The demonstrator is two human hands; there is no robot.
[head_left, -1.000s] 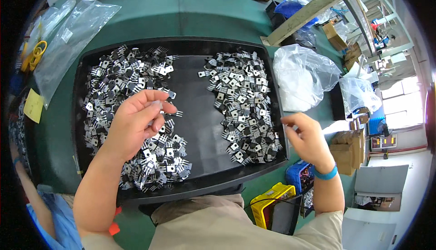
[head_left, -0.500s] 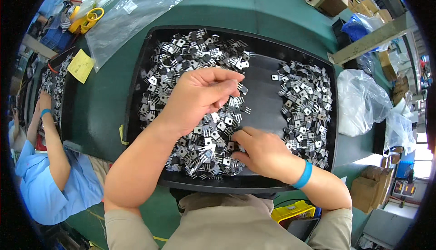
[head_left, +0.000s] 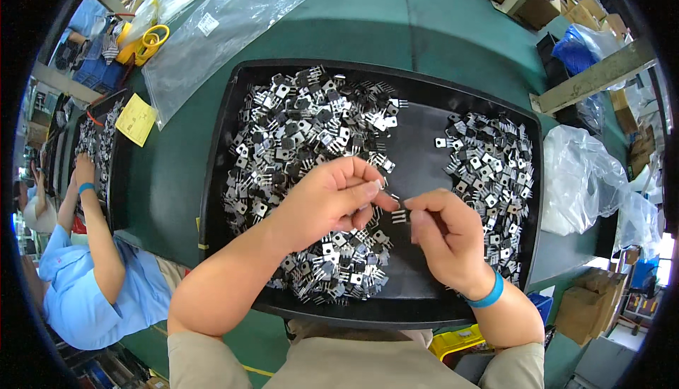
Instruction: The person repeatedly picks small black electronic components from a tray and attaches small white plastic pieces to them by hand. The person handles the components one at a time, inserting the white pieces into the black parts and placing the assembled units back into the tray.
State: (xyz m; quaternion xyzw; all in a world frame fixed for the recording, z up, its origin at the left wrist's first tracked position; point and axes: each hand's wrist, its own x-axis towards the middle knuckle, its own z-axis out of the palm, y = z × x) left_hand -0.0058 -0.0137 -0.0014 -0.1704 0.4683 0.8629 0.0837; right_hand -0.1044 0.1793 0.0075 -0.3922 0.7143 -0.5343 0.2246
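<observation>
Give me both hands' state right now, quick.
Left hand: closed, fingertips pinched on a small legged component over the black tray.
Right hand: closed, pinching the same component from the other side.

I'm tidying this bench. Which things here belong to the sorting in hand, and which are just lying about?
In use: black tray; large component pile; small pile; part between left hand and right hand.
Lying about: clear bags; yellow note; tape dispenser.
</observation>
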